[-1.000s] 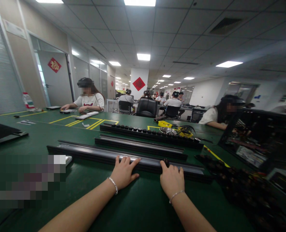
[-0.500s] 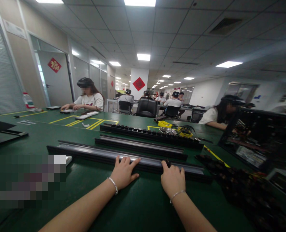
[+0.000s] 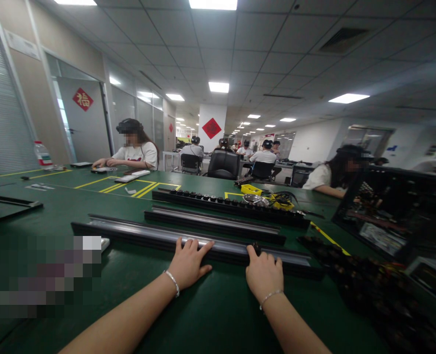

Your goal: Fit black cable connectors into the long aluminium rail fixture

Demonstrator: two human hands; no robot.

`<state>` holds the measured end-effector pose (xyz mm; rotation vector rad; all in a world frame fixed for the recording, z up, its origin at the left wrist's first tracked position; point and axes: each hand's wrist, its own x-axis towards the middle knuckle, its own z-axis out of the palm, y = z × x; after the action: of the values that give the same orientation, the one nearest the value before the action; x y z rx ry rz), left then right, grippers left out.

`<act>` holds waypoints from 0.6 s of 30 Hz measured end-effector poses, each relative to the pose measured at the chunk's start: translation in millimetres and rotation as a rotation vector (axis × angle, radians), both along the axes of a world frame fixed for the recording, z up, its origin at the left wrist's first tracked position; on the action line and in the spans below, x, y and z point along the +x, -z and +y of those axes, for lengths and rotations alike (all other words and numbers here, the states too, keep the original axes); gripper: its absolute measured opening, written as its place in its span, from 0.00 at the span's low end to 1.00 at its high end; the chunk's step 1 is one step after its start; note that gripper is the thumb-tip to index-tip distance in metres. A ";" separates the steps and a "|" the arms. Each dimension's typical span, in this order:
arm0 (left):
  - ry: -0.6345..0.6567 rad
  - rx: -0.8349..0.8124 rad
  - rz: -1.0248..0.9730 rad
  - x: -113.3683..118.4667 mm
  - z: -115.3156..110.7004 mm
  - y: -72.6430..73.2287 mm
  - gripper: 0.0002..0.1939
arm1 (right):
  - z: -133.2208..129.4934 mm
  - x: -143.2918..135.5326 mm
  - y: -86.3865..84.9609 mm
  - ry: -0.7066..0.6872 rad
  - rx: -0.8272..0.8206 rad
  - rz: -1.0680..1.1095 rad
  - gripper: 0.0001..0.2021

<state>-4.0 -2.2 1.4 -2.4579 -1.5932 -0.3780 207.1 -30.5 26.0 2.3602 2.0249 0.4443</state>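
Note:
A long black channel rail [image 3: 136, 231] with a shiny grey inner strip lies across the table in front of me. My left hand [image 3: 188, 263] rests on its near edge, fingers spread and tips touching the strip, holding nothing. Farther right, my right hand [image 3: 265, 275] is bent over the same rail. A small black part [image 3: 255, 247] shows between its fingers, set against the strip; its underside is hidden. Beyond lies a shorter channel rail [image 3: 218, 222], and behind that a black rail [image 3: 221, 202] lined with several small black parts.
Loose black parts [image 3: 372, 290] are heaped at the right, beside a dark open case [image 3: 372, 211]. Yellow trays [image 3: 251, 190], a metal dish [image 3: 255, 199] and cables lie behind the rails. A black frame [image 3: 11, 206] is at the left. Co-workers [image 3: 136, 150] sit across the green table [image 3: 129, 290].
The dark flat panel at the left edge has gone from above the black frame. Both my hands have stayed almost still on the rail.

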 end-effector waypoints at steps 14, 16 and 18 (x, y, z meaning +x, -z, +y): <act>-0.005 -0.010 0.007 0.6 -0.8 -1.0 0.33 | 0.0 1.5 -0.6 0.006 0.016 0.004 0.22; -0.001 -0.010 0.003 0.3 -0.8 -1.5 0.33 | -0.3 1.3 -2.2 0.013 -0.002 0.005 0.22; 0.003 -0.011 0.001 0.1 -0.6 -1.7 0.33 | -0.7 1.0 -3.4 0.021 -0.020 0.006 0.22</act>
<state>-3.9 -2.9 3.2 -2.4679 -1.5956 -0.3691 208.2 -31.1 29.4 2.3721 1.9960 0.4153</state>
